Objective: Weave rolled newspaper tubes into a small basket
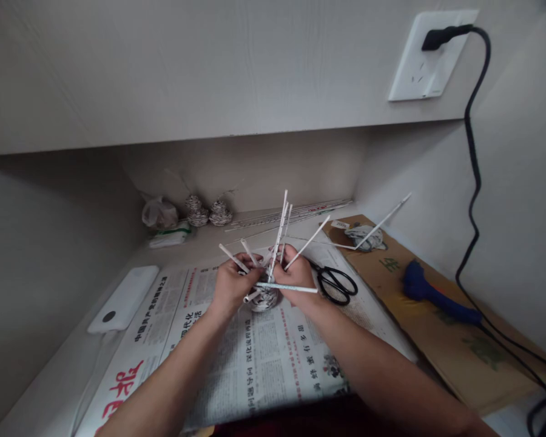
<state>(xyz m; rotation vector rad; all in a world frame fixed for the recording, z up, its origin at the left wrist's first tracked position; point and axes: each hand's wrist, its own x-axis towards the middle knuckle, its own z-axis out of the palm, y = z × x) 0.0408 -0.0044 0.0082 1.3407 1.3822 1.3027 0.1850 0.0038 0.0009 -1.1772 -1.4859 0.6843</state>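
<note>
Left hand, fingers closed on the woven paper piece, apparently to steady it; the piece itself, over newspaper, stalks splayed; right hand, fingers gripping its opposite side; black scissors, beside that hand, presumably for easy reach; blue glue gun, on cardboard likely protecting the bench.

The bare left forearm and right forearm slant forward and inward. The left hand and right hand sit close together, fingers curled in a grip (some fingertips are hidden), wrists apart, thumbs turned toward each other.
</note>
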